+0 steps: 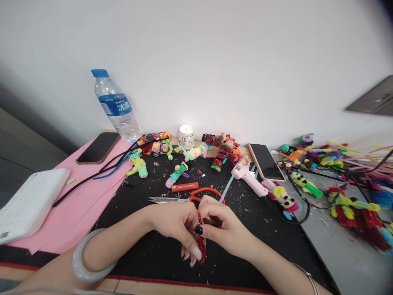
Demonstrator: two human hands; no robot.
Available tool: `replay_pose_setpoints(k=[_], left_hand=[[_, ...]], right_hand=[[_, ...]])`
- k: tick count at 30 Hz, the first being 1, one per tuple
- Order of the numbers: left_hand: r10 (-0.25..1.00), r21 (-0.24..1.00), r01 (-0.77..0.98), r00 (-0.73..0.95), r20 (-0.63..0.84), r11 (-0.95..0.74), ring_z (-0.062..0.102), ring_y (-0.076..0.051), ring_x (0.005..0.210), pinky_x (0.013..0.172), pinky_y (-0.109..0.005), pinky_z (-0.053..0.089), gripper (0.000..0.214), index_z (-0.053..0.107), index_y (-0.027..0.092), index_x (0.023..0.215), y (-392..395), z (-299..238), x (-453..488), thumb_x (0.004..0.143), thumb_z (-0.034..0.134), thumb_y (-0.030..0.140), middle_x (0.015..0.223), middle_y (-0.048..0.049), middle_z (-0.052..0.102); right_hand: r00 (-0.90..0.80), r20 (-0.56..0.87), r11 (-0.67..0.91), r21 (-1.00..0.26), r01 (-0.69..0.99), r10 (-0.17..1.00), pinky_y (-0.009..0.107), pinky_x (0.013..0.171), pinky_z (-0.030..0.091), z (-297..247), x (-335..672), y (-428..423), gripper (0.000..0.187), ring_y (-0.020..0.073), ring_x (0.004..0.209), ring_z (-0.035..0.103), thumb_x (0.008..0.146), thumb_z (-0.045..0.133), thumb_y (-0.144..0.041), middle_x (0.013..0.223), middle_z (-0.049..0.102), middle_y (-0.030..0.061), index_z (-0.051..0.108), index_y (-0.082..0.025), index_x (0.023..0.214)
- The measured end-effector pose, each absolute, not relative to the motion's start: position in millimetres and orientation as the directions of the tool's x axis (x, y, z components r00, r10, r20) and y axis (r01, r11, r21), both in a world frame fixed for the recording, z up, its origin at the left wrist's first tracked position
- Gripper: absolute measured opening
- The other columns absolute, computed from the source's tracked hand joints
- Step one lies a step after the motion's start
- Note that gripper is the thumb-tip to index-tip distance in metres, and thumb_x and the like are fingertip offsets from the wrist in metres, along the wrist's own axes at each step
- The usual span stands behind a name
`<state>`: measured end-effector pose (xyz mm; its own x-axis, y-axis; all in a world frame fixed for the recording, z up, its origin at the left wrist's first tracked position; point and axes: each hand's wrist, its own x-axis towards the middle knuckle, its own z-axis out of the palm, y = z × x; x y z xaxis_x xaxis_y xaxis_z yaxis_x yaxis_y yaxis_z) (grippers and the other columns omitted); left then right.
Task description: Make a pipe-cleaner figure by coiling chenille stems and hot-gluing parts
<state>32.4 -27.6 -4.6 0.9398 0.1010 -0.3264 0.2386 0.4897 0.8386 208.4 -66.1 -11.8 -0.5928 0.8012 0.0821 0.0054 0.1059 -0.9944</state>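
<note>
Between my two hands is a short piece of red glittery pipe cleaner [202, 250], held upright above the black mat [132, 262]. My left hand [179, 225] pinches its lower part between thumb and fingers. Higher up, my right hand [222, 225] grips the same piece, its thumb across the front. Just beyond my hands lie scissors [211, 191] with orange handles, partly covered by my right hand. A red lighter [185, 187] rests behind the blades. The pink glue gun [250, 178] lies to the right, a pale glue stick near it.
Colourful pipe-cleaner figures [225, 151] line the mat's back edge, with more [303, 184] at right. A paper cup [186, 137], a water bottle [115, 106] and two phones [267, 161] stand or lie along the wall. At left, a white box [32, 203] sits on pink paper [76, 196].
</note>
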Motion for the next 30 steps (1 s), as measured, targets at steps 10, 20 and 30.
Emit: replay_pose_setpoints(k=[10, 20, 30], left_hand=[[0.054, 0.823, 0.256, 0.943, -0.327, 0.507, 0.059, -0.006, 0.049, 0.052, -0.012, 0.050, 0.023, 0.071, 0.011, 0.069, -27.2, -10.9, 33.2, 0.065, 0.078, 0.033, 0.056, 0.0014, 0.066], [0.358, 0.831, 0.119, 0.863, -0.357, 0.543, 0.059, -0.007, 0.050, 0.051, -0.015, 0.050, 0.020, 0.068, 0.013, 0.071, -20.9, -13.2, 27.9, 0.067, 0.077, 0.030, 0.061, 0.0005, 0.065], [0.751, 0.981, 0.071, 0.633, -0.186, 0.183, 0.057, -0.009, 0.054, 0.052, -0.020, 0.046, 0.026, 0.062, 0.012, 0.080, -30.9, -10.5, 38.9, 0.067, 0.076, 0.030, 0.068, 0.0004, 0.064]], right_hand=[[-0.665, -0.002, 0.024, -0.999, 0.030, 0.747, 0.024, 0.067, 0.037, -4.8, 210.6, -59.7, 0.025, 0.0115, 0.075, 0.044, 0.081, 0.066, -0.033, 0.079, 0.044, -0.0012, 0.057, -0.015, 0.066], [-0.338, 0.093, 0.117, -0.992, 0.051, 0.936, 0.025, 0.057, 0.032, -8.1, 215.9, -55.5, 0.035, 0.0113, 0.062, 0.040, 0.080, 0.064, -0.040, 0.066, 0.044, -0.0023, 0.050, -0.016, 0.058], [0.020, 0.091, 0.091, -0.996, -0.021, 0.996, 0.023, 0.050, 0.027, -18.6, 223.3, -53.6, 0.033, 0.0094, 0.054, 0.030, 0.083, 0.061, -0.034, 0.062, 0.037, -0.0049, 0.043, -0.018, 0.061]])
